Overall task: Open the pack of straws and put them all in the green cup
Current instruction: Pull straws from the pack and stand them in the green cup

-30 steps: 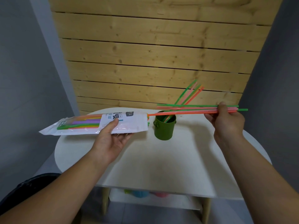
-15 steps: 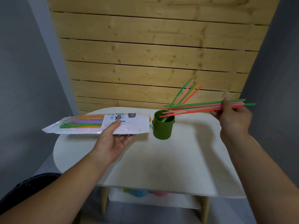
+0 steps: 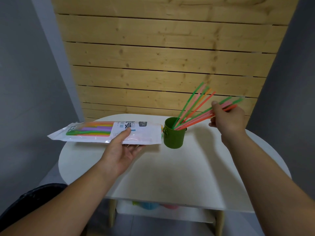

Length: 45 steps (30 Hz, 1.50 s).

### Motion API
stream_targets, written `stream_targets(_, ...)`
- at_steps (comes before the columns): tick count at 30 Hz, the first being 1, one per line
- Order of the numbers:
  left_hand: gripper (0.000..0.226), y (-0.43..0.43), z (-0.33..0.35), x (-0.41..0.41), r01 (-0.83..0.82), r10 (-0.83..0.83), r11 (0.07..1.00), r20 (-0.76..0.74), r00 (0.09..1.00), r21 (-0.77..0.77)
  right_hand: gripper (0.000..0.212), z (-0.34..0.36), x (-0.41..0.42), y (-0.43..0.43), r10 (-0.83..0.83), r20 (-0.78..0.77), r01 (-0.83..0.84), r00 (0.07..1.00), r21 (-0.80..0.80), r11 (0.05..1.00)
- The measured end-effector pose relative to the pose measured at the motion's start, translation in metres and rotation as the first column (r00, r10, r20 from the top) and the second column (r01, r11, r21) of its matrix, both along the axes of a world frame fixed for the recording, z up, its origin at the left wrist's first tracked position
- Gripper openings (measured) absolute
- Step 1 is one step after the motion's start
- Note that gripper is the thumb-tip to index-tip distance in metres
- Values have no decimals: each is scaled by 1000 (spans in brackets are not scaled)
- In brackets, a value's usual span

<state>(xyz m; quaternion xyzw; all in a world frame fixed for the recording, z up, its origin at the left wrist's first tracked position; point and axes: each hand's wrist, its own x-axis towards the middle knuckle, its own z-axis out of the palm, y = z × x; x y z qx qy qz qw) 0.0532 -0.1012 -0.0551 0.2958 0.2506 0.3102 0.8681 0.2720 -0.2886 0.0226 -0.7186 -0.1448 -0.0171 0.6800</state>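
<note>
A green cup (image 3: 174, 136) stands on the white round table (image 3: 170, 167), with several straws (image 3: 194, 103) leaning up and to the right out of it. My right hand (image 3: 227, 118) grips a bunch of green, pink and orange straws (image 3: 196, 119) by their far ends; their lower tips dip into the cup's mouth. My left hand (image 3: 121, 150) holds the white straw pack (image 3: 109, 132) flat just left of the cup, thumb on top, open end toward the cup. Coloured straws show through its clear left part.
A wooden slat wall (image 3: 162, 65) rises behind the table, with grey walls on both sides. A lower shelf (image 3: 163, 212) under the tabletop holds blurred coloured items. A dark trouser leg (image 3: 34, 201) shows at the lower left.
My right hand has tilted the bunch of straws from level to slanting down, and their tips have gone into the green cup. The pack stays in my left hand.
</note>
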Motion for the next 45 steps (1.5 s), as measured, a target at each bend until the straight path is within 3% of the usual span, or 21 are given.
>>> stream_targets(4,21,-1,0,-1,15,-15,1000,0,1000,-3,19,-5,0,15,121,-152,-103,981,120,987)
stream_targets(9,28,-1,0,-2,26,-26,1000,-5,1000,9,15,-18,1,24,174,-295,-112,939,215,970)
stream_targets(11,29,-2,0,-1,28,-28,1000,-8,1000,7,16,-21,1,22,180,-289,-143,940,145,979)
stream_targets(16,33,-7,2,1,42,-42,999,6,999,7,46,-26,-9,9,103,-230,-161,968,-252,954)
stream_targets(20,32,-7,6,3,58,-59,998,3,998,38,50,-22,-23,-2,178,-310,-287,934,-355,889)
stream_targets(22,30,-7,7,2,69,-70,996,11,998,61,42,-20,-35,-1,280,-411,-412,868,-277,868)
stream_targets(24,31,-8,10,2,89,-91,992,20,996,89,34,-20,-48,6,388,-490,-491,781,-96,866)
stream_targets(29,35,-7,19,1,171,-170,953,-23,985,249,35,-25,-75,25,516,-580,-481,631,231,846)
stream_targets(31,29,-5,22,0,183,-180,936,-36,983,301,28,-27,-78,29,525,-525,-469,670,249,847)
stream_targets(34,40,-4,23,-2,163,-161,943,-32,986,290,17,-29,-75,28,503,-454,-455,735,219,863)
stream_targets(45,40,-4,22,-6,173,-177,961,2,984,218,5,-21,-69,23,547,-531,-419,647,351,837)
